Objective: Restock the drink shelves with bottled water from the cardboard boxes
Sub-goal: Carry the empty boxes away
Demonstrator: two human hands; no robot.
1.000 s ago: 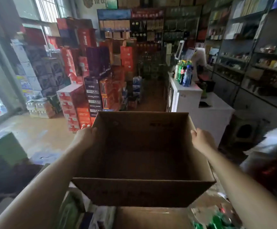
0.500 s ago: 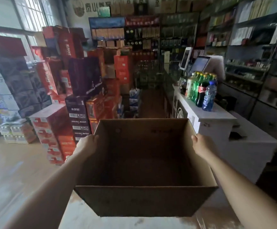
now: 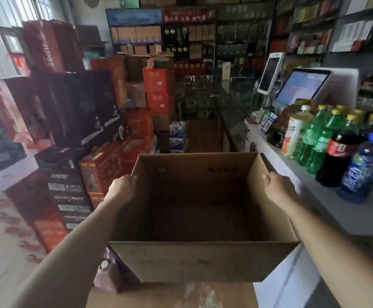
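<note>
Cardboard box [image 3: 201,218]: open-topped, nothing visible inside, held up in mid-air at the centre of the view.
Left hand [image 3: 122,188]: fingers curled over box's left rim, grasping it.
Right hand [image 3: 278,187]: fingers clasping right rim.
Counter [image 3: 328,203]: right of box, carrying soda bottles [image 3: 328,143].

box [image 3: 200,261] open, hollow | left of box: stacked cartons [image 3: 96,172] close, crowding | right of box: counter [image 3: 348,207], bottles [image 3: 334,147] on its near edge | beyond box: narrow aisle [image 3: 203,134] open between cartons and counter
</note>
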